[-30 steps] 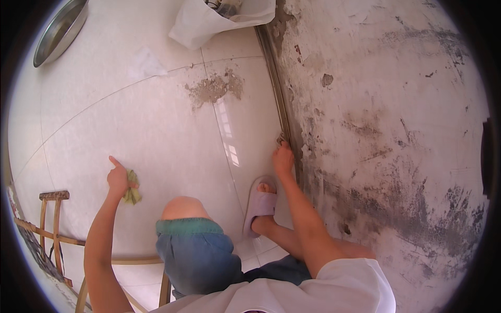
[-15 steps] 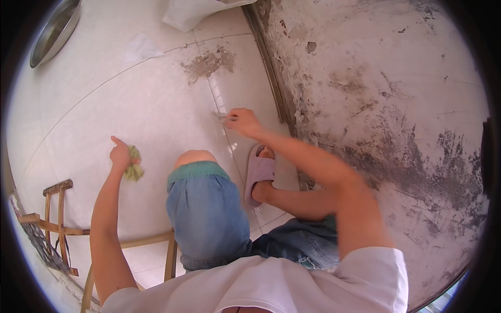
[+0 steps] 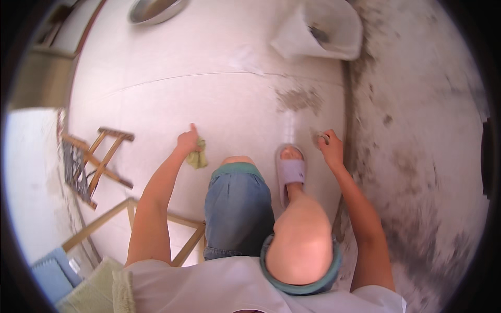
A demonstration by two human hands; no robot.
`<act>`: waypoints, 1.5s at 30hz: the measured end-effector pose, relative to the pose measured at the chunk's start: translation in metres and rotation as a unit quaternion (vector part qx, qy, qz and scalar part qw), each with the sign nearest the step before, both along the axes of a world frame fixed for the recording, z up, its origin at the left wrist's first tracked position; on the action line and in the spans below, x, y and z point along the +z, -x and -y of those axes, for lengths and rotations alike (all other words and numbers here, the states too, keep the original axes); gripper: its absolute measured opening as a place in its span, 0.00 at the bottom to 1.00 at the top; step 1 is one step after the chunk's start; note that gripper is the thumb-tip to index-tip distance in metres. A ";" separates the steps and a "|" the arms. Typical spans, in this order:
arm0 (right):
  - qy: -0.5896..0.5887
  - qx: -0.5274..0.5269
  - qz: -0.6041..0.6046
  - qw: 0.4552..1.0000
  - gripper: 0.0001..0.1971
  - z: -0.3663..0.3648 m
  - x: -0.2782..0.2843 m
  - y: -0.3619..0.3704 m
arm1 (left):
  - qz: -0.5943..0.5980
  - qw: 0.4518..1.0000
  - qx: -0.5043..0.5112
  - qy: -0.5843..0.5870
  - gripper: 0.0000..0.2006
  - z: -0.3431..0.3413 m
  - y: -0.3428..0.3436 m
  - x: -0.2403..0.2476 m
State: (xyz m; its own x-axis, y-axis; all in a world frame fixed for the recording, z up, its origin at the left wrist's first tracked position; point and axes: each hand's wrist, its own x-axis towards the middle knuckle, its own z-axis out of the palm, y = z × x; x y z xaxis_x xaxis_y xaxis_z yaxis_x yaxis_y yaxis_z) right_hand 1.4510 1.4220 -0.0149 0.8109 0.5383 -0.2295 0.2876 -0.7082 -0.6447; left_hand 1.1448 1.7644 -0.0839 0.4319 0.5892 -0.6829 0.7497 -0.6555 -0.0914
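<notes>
My left hand (image 3: 188,142) is over the pale tiled floor (image 3: 156,104), index finger stretched out. The other fingers are closed on a crumpled yellow-green cloth (image 3: 197,157) that hangs beside the hand. To the right of my slippered foot, my right hand (image 3: 332,150) grips a small scraper-like tool (image 3: 323,138), its thin end pointing up and left. Blur hides the tool's exact shape. Beyond that hand lies a patch of grey-brown crumbled debris (image 3: 298,99), close to the foot of the stained, peeling wall (image 3: 407,130).
A white bag-lined bin (image 3: 342,39) stands against the wall at the far right. At the far left is a metal basin (image 3: 156,11). Nearer on the left are a wooden folding stool (image 3: 107,156) and a wooden frame (image 3: 190,245). My lilac slipper (image 3: 291,172) is between my hands.
The view has turned left and up, bringing the bin into sight. My right hand has moved away from the floor's middle toward the wall, still with the tool. The left still holds the cloth.
</notes>
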 end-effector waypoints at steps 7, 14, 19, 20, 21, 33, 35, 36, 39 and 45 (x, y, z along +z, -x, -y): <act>-0.152 0.294 0.136 0.934 0.09 -0.200 -0.024 0.012 | 0.064 0.995 0.069 -0.042 0.17 -0.078 0.043 0.100; -0.261 0.435 0.176 0.844 0.07 -0.418 -0.110 0.034 | 0.354 0.842 0.259 -0.314 0.15 -0.083 0.117 0.212; -0.209 0.464 -0.073 0.858 0.14 -0.363 -0.156 0.093 | 0.260 0.837 0.343 -0.339 0.15 -0.018 0.144 0.244; -0.166 0.508 -0.150 0.832 0.12 -0.324 -0.135 0.107 | 0.263 0.832 0.351 -0.341 0.14 -0.006 0.158 0.255; -0.277 0.604 -0.056 0.745 0.07 -0.284 -0.150 0.100 | 0.281 0.825 0.354 -0.340 0.12 -0.002 0.160 0.255; -0.282 0.369 0.215 0.859 0.16 -0.470 -0.129 0.035 | 0.327 0.772 0.370 -0.400 0.08 0.006 0.165 0.251; -0.249 0.342 0.270 0.865 0.18 -0.497 -0.157 0.092 | 0.348 0.735 0.402 -0.421 0.08 0.015 0.179 0.279; -0.236 0.369 0.274 0.856 0.20 -0.500 -0.157 0.136 | 0.363 0.714 0.409 -0.438 0.07 0.021 0.187 0.294; -0.246 0.454 0.168 0.840 0.28 -0.482 -0.155 0.272 | 0.327 0.698 0.423 -0.476 0.08 0.038 0.196 0.336; -0.222 0.656 0.164 0.702 0.30 -0.421 -0.156 0.454 | 0.504 0.559 0.462 -0.468 0.10 0.045 0.188 0.338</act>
